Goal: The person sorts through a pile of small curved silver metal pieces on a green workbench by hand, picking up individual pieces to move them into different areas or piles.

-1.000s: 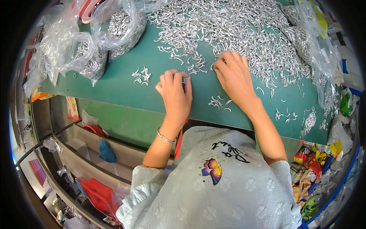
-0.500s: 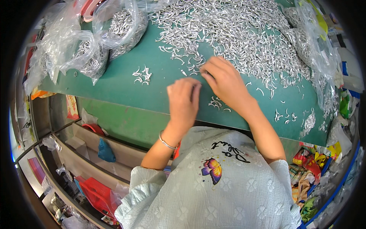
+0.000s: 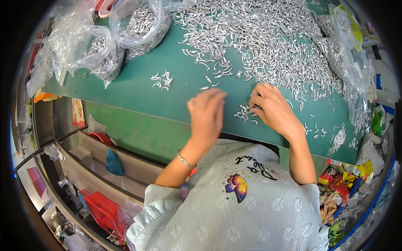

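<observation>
- Curved silvery metal pieces point(image 3: 272, 46) lie heaped across your green tabletop point(image 3: 138, 90), apparently light, stiff and slick, likely best pinched mid-curve.
- Your right hand point(image 3: 273, 108) curls its fingers beside a small cluster point(image 3: 242, 113); any grip is hidden.
- Your left hand point(image 3: 207, 112) is blurred, its grip impossible to tell.

The left hand point(image 3: 207, 117) is blurred; its finger positions and any contents cannot be determined. The right hand point(image 3: 274, 106) conceals its own fingertips and part of the small cluster of curved silver metal pieces point(image 3: 242, 113); contact cannot be confirmed. The upper picture edge cuts off the large heap of curved silver metal pieces point(image 3: 259, 37) and a rounded pink-and-red object point(image 3: 105, 8). Fine silver bits point(image 3: 339, 139) at the green desk's point(image 3: 138, 98) right end are too small to identify individually.
</observation>
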`<state>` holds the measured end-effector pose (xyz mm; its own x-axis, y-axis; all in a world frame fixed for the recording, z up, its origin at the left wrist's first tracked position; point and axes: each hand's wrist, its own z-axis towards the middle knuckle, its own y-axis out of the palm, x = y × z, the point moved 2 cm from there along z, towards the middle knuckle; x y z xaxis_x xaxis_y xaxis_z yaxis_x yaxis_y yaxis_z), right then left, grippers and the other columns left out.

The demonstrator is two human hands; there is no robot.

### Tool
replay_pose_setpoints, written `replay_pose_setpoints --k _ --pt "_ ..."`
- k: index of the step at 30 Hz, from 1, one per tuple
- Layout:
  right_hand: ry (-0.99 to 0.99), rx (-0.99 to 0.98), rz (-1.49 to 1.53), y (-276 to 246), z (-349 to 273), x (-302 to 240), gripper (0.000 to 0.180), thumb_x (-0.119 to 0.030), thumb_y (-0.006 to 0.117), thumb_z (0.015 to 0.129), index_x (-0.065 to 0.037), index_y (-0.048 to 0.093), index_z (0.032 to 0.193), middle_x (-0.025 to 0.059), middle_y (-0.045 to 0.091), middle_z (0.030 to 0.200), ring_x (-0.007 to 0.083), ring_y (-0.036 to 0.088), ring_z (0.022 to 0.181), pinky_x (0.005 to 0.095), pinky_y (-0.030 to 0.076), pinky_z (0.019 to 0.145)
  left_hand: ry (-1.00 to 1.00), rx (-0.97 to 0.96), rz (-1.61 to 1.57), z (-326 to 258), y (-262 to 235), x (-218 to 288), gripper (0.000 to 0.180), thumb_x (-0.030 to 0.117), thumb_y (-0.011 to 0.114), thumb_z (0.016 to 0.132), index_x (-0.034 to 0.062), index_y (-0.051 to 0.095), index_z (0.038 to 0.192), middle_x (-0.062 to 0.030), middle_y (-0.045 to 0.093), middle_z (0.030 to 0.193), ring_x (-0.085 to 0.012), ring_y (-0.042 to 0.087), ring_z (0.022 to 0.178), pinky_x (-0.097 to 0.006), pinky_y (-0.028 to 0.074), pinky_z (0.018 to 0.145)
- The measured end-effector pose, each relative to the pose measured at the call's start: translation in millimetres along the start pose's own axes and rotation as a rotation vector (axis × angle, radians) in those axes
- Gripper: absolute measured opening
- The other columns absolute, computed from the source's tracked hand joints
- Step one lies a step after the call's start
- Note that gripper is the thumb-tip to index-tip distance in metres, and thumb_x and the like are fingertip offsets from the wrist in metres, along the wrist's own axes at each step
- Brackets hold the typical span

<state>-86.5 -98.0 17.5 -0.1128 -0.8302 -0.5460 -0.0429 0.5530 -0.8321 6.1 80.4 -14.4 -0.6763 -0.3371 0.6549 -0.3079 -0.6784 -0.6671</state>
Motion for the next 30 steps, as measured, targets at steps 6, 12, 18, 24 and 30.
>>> replay_pose_setpoints --k 6,12,18,24,30 --pt "-0.099 0.368 -0.001 13.5 48.5 -6.9 0.01 -0.008 0.069 0.079 -0.005 0.065 0.088 0.0072 0.055 0.093 0.0255 0.052 0.096 0.037 0.041 0.08 -0.072 0.032 0.163 32.9 -7.8 -24.0 0.028 0.001 0.065 0.085 0.0069 0.064 0.112 -0.0084 0.06 0.109 -0.0269 0.056 0.102 -0.038 0.038 0.09" --pt "-0.112 0.357 -0.144 31.9 67.8 -7.8 0.009 -0.006 0.068 0.08 -0.004 0.06 0.084 0.0067 0.054 0.095 0.0258 0.05 0.093 0.0364 0.038 0.079 -0.051 -0.09 0.096 42.5 -10.0 -36.5 0.012 0.003 0.066 0.084 0.0047 0.064 0.096 -0.0073 0.06 0.099 -0.0267 0.056 0.093 -0.039 0.039 0.082" --pt "-0.032 0.08 -0.087 6.9 2.8 -0.1 0.008 -0.005 0.067 0.079 -0.004 0.059 0.082 0.0071 0.051 0.092 0.0266 0.049 0.09 0.0375 0.038 0.079 -0.042 -0.07 0.077 42.9 -10.5 -37.4 0.009 -0.001 0.066 0.083 0.0023 0.063 0.09 -0.0101 0.063 0.088 -0.0292 0.058 0.086 -0.037 0.043 0.078" --pt "0.02 0.249 0.052 -3.0 -15.0 0.5 0.012 -0.002 0.067 0.079 -0.003 0.061 0.09 0.008 0.053 0.092 0.0273 0.051 0.093 0.0385 0.041 0.081 -0.033 0.027 0.045 38.2 -4.6 -46.7 0.009 0.0 0.066 0.083 0.0049 0.063 0.09 -0.0068 0.064 0.092 -0.0264 0.058 0.089 -0.036 0.039 0.082" --pt "0.078 0.271 -0.02 4.2 -27.8 2.4 0.016 -0.002 0.067 0.08 -0.003 0.06 0.094 0.0092 0.053 0.092 0.0294 0.053 0.091 0.04 0.043 0.079 -0.099 0.099 -0.087 36.0 -10.6 -34.2 0.012 -0.001 0.067 0.082 0.0044 0.063 0.092 -0.0088 0.065 0.092 -0.0277 0.059 0.091 -0.037 0.041 0.082"
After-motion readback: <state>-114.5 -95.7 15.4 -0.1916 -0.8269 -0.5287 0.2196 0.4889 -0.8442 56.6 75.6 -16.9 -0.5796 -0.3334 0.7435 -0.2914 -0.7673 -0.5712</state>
